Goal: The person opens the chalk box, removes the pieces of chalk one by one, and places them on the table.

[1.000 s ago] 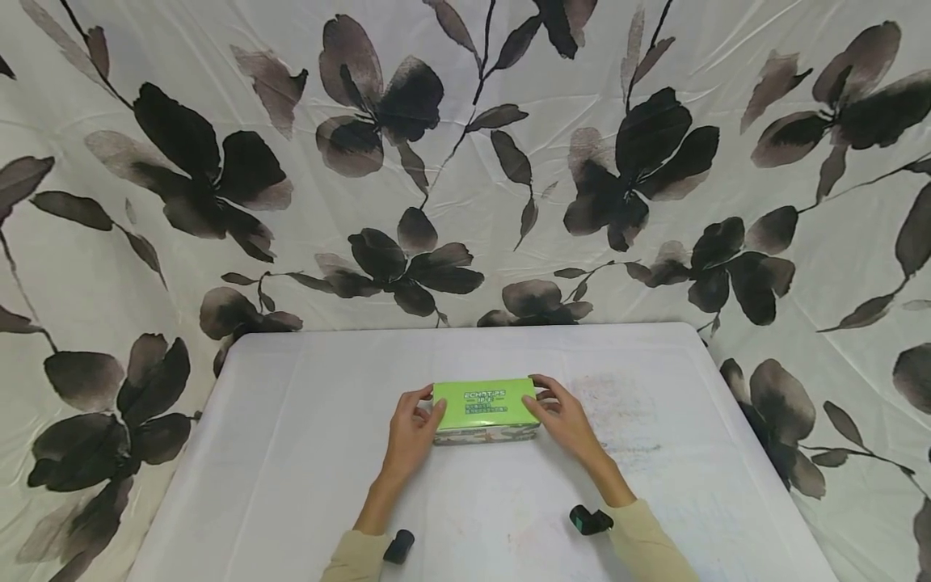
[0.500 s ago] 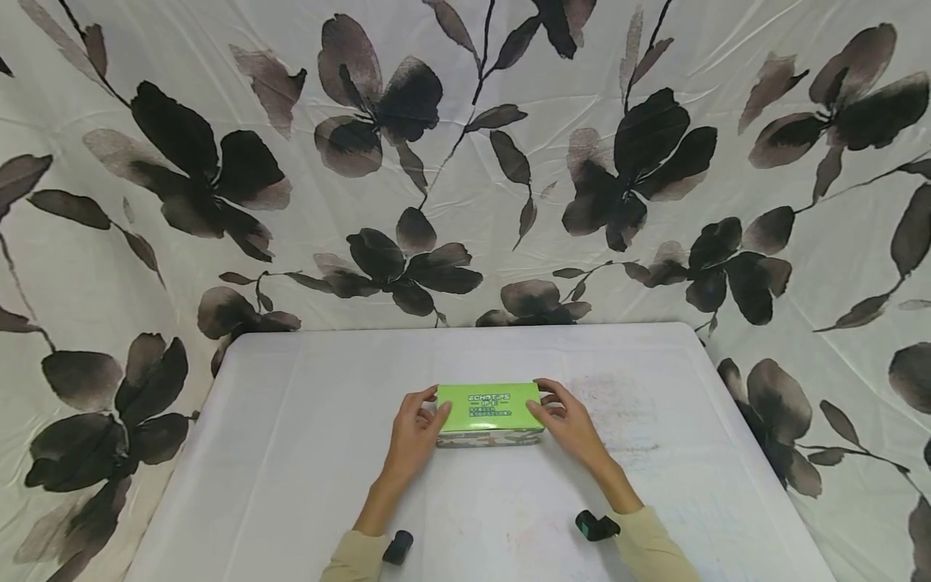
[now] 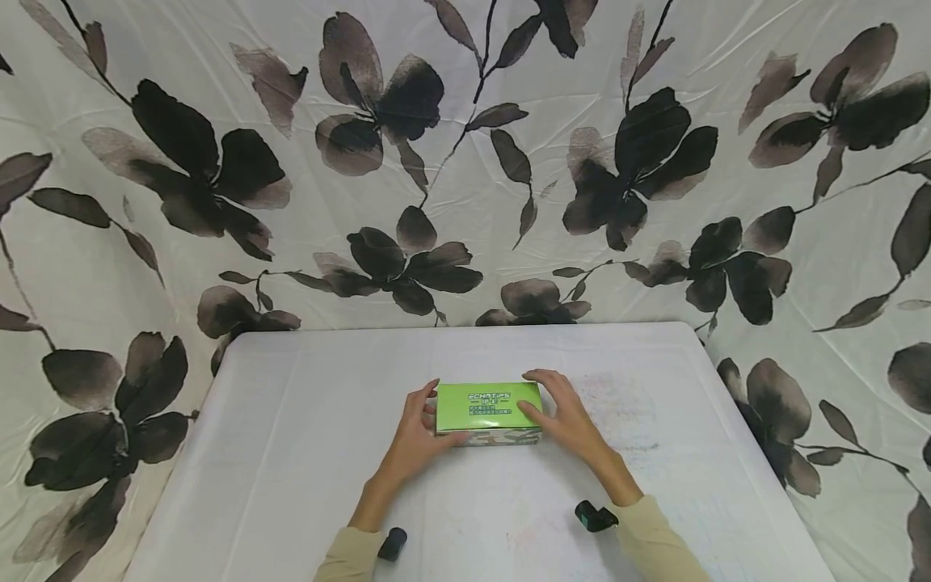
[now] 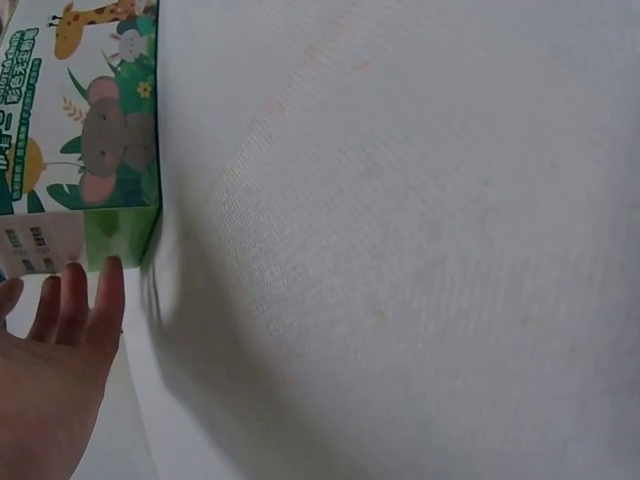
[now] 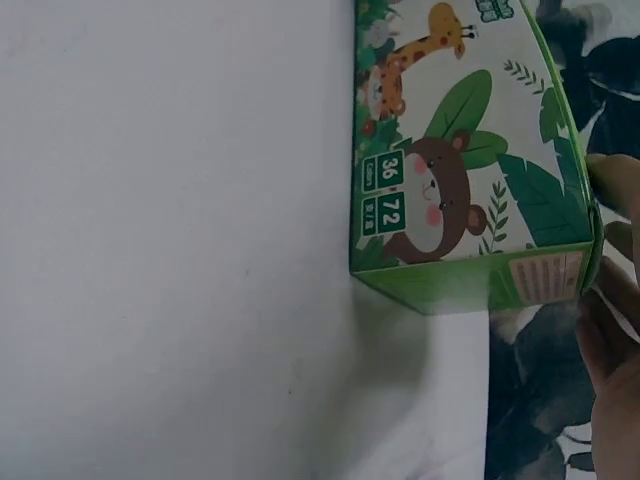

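Observation:
A bright green cardboard box (image 3: 483, 408) with printed lettering on top sits mid-table. Its front, seen in the right wrist view, carries cartoon animals and the numbers 36 and 72. My left hand (image 3: 416, 436) holds the box's left end, fingers at the side and back corner, thumb along the front. In the left wrist view its fingertips (image 4: 112, 265) touch the end panel. At the right end, my right hand (image 3: 570, 424) grips the box with the thumb on top and the index finger by the back edge. The box appears closed; its contents are hidden.
A white cloth covers the table (image 3: 305, 453), with faint coloured smudges right of the box. Behind the table's far edge hangs a white curtain (image 3: 509, 202) printed with dark flowers. Black cameras show at both wrists, such as the right wrist camera (image 3: 595, 516).
My left thumb has slid from the top of the box down to its front. The right thumb has moved inward over the top, and the right fingers have shifted along the back. The box has barely moved.

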A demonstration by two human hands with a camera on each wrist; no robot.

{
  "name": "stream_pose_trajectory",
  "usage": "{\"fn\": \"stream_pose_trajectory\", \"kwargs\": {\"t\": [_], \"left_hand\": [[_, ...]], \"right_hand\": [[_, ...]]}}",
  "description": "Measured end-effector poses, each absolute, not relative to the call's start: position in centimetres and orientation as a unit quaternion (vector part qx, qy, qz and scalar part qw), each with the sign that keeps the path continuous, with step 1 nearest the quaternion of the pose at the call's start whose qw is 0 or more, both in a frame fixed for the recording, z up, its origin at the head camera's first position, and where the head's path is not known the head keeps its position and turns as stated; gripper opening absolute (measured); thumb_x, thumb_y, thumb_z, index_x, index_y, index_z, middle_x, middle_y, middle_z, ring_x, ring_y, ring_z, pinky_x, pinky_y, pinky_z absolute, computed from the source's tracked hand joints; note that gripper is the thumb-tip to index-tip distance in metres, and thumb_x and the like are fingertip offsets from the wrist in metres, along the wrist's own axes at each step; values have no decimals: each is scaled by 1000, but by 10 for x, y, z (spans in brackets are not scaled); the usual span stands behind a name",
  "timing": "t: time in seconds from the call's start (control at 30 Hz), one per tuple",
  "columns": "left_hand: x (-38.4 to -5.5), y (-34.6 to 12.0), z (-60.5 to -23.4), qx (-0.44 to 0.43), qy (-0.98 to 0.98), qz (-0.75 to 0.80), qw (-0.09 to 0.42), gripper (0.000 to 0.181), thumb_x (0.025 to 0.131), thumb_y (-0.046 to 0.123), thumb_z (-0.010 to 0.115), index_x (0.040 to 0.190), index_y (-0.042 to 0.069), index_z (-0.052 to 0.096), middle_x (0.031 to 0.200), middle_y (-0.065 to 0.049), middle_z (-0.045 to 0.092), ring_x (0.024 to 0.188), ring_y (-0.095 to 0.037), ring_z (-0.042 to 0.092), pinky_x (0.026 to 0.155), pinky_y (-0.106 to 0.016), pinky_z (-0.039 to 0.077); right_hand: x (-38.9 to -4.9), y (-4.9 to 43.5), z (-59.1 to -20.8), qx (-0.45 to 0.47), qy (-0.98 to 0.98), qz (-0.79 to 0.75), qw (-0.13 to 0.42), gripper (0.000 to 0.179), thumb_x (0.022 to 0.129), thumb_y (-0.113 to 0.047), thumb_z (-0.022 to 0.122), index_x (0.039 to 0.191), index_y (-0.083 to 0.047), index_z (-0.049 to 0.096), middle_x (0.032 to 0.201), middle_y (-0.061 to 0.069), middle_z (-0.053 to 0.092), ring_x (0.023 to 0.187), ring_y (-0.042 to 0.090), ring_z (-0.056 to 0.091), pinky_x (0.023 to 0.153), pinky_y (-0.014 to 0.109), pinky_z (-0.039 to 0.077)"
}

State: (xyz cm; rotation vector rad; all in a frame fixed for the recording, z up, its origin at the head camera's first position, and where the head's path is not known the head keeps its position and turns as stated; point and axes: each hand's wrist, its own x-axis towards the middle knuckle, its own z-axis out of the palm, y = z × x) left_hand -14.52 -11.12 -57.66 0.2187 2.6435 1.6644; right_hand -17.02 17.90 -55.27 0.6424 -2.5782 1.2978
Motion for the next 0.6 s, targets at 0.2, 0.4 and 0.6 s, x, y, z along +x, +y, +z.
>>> {"fn": "stream_pose_trajectory", "kwargs": {"t": [0.2,0.4,0.6], "left_hand": [[-148,-114,-582,85,845,527,34,114,71,44,95,161,16,30,142,-7,42,106,-17,50,89,-33,49],[-150,-118,-588,80,841,533,47,106,74,40,94,157,14,35,134,-5,47,106,-16,51,90,-31,51],[-151,-118,-589,77,836,542,39,106,72,38,96,156,9,38,132,-6,50,105,-17,52,89,-30,53]], "right_hand": [[-174,167,-545,275,-877,386,81,55,87,-28,84,133,-4,65,137,13,59,130,30,51,108,53,45],[-177,159,-535,334,-888,310,67,66,81,-40,88,134,-7,66,136,12,61,127,30,54,104,53,45],[-182,155,-523,350,-905,235,50,68,77,-47,89,131,-10,69,128,5,65,119,25,59,103,45,49]]}}
